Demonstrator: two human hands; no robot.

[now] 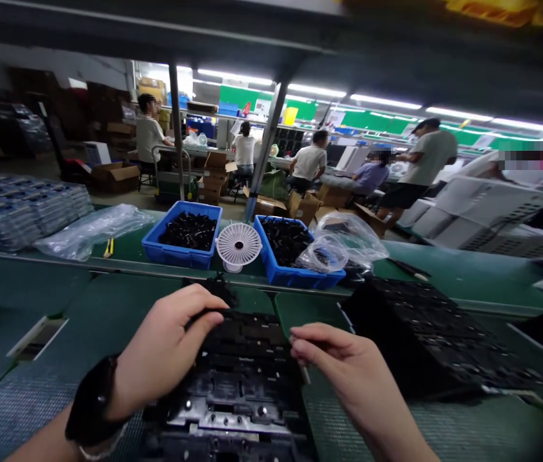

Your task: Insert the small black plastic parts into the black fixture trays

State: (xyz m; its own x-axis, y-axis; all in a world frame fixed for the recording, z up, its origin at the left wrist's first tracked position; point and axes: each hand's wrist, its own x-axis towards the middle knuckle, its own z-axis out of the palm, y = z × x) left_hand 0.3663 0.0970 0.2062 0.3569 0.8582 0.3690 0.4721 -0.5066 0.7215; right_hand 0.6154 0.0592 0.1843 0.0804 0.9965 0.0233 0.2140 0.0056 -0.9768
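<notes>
Left grip (165, 350) at glossy black moulded-plastic parts (240, 388), bottom centre; right grip (345, 359) just beside them; thumbs near fingers, but whether either clamps anything, I can't tell.

Dim foreground, bright tube lights (386, 102) beyond, blurred edges (right darkest)

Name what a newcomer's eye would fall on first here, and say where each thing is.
The white fan probably draws the eye first, standing between two blue bins of black parts. Nearer, the left hand is at the far left of some black pieces, the right hand by their right edge.
</notes>
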